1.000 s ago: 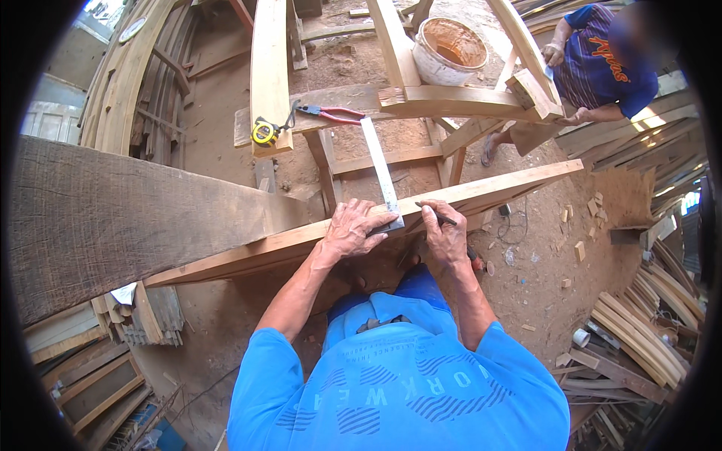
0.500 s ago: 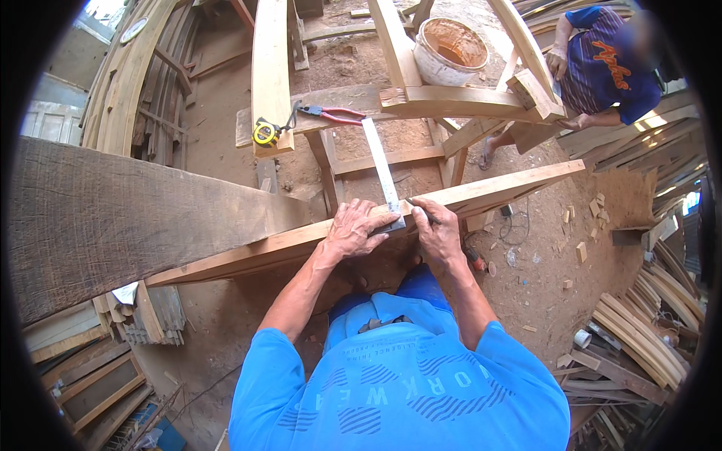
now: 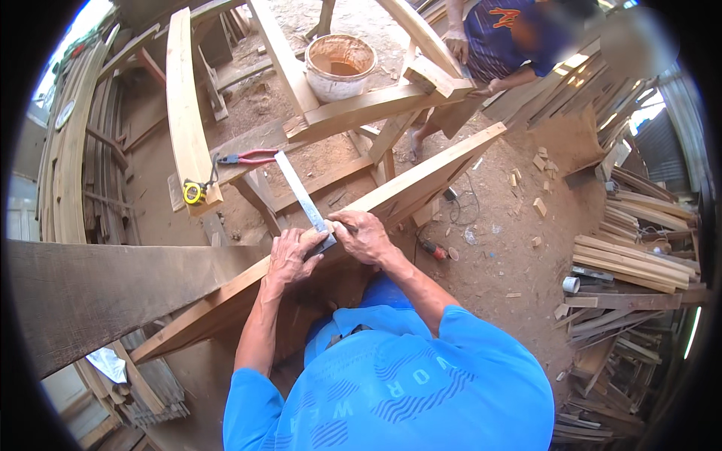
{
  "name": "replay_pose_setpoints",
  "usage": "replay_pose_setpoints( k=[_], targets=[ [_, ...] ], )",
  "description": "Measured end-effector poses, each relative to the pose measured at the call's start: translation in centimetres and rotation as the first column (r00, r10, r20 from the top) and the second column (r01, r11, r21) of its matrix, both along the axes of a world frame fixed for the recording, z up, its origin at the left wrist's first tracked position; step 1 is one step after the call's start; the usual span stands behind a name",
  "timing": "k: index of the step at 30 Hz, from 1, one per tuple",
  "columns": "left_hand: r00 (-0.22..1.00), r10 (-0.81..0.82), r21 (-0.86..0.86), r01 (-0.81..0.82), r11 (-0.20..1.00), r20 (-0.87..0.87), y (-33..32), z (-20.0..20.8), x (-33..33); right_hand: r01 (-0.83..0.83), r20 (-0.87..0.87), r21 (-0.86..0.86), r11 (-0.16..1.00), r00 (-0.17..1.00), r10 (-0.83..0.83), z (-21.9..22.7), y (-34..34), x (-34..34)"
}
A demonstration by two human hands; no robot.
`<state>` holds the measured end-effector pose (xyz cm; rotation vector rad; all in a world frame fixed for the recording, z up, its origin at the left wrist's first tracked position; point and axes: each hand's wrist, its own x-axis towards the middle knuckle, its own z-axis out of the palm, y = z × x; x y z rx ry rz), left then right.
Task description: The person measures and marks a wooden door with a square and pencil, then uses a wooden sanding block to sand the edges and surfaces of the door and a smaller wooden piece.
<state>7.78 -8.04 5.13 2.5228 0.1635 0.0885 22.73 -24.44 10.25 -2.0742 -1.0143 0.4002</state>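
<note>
Lumber stacks (image 3: pixel 632 263) edge the earth floor (image 3: pixel 489 278) around us; our left hand (image 3: pixel 289 256), half curled, pins the metal square (image 3: pixel 298 189) by its dark stock against the long board (image 3: pixel 410 179), the pale blade reaching past the far side; our right hand (image 3: pixel 365 238), fingers pinched closed, holds a slim dark pen (image 3: pixel 349 227), mostly hidden, just beside the square; pale lettering crosses our blue shirt (image 3: pixel 406 376), and orange lettering shows on a co-worker's dark shirt (image 3: pixel 487 46); markings on the yellow tape measure (image 3: pixel 195 192), near red-handled pliers (image 3: pixel 254 156), are too small for us to read.
</note>
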Motion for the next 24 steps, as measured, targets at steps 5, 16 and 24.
replay_pose_setpoints(
  k=[5,16,24],
  targets=[
    [0.999,-0.032,0.023,0.033,0.999,-0.029,0.2,-0.2,-0.2,-0.036,-0.052,-0.099,0.994,0.998,0.031,-1.3,0.5,-0.1],
    [0.996,-0.004,0.172,-0.011,0.985,0.087,-1.2,-0.1,-1.3,-0.202,-0.281,-0.5,0.842,0.958,0.062,-2.0,-2.9,-2.1],
    [0.925,0.261,0.148,-0.309,0.939,0.275,-7.8,2.1,-6.9,-0.1,-0.912,0.122,0.987,0.382,0.151,-5.2,-3.3,-7.8]
  ],
)
